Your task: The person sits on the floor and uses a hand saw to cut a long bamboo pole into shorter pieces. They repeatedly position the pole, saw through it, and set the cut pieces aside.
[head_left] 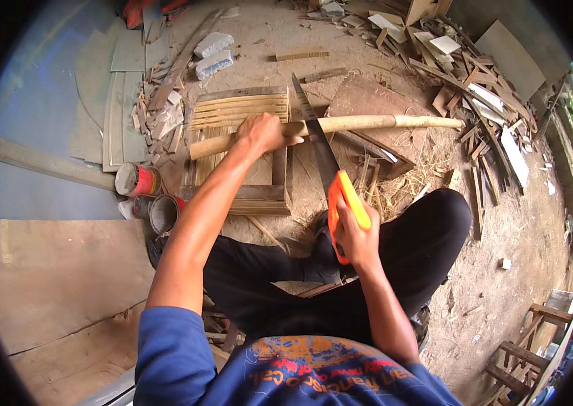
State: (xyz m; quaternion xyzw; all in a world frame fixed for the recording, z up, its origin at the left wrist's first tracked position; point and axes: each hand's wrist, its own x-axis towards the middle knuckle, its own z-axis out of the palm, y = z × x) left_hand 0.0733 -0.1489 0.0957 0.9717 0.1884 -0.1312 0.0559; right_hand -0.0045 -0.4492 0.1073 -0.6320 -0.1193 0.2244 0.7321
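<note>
Under the left hand (263, 133) (gripping) lies the pole (340, 124); right hand (356, 237) clutches saw (323, 159).

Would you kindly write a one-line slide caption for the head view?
Left hand steadies a pale wooden pole on a slatted wooden frame while the right hand works an orange-handled handsaw across it.

I am stretching my left arm far forward, left hand (263, 132) curled shut palm-down, while my right hand (354, 237) is fisted nearer, elbow bent.
</note>
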